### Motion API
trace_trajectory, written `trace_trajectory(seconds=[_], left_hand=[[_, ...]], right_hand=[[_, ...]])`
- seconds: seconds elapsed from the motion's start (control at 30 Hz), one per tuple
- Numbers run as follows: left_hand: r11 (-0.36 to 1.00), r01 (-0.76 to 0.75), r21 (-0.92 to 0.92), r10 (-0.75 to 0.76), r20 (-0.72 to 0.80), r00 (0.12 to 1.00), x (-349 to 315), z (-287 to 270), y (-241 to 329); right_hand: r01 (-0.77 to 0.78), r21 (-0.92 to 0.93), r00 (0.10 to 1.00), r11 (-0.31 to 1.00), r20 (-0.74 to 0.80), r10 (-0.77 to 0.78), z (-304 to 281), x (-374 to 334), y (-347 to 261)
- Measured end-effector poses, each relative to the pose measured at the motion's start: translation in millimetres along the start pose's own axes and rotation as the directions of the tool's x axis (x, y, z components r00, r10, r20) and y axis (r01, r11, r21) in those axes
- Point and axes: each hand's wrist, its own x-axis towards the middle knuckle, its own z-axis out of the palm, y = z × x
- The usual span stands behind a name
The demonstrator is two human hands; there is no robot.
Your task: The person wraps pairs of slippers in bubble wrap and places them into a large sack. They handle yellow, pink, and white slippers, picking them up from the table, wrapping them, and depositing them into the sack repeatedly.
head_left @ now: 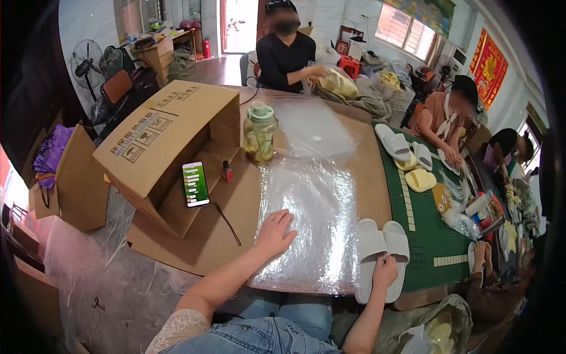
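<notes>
My left hand [275, 233] lies flat with fingers spread on a stack of clear plastic bags [312, 206], which reflects the light. On the right, my right hand [385, 271] is closed around the inner edges of a pair of white slide slippers [371, 239], its fingers partly hidden. The slippers lie side by side, toes pointing away from me, at the right edge of the bag stack. Beyond the stack are more clear plastic sheets [312, 127].
An open cardboard box [168, 118] stands at left, with a phone [196, 184] and a small red bottle [227, 171] at it. A green-lidded jar [259, 133] stands behind the bags. Rightward, a green mat [407, 194] bears white and yellow slippers [420, 180]. Several people [285, 53] sit around the table.
</notes>
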Motion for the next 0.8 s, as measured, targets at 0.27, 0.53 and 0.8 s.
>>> trace_trajectory(seconds=[0.27, 0.53, 0.8], left_hand=[[0.994, -0.102, 0.049, 0.078, 0.364, 0.928, -17.2, -20.3, 15.6], [0.949, -0.309, -0.069, 0.291, 0.573, 0.766, -45.5, -48.3, 25.6], [0.982, -0.19, 0.015, 0.164, 0.442, 0.882, -55.7, -30.3, 40.2]], right_hand=[[0.043, -0.002, 0.999, 0.999, -0.023, -0.043, 6.1, 0.4, 0.7], [0.032, 0.034, 0.999, 0.999, -0.034, -0.031, 2.0, -2.4, 1.6], [-0.007, 0.318, 0.988, 0.948, -0.146, 0.056, -37.6, -18.0, 6.4]])
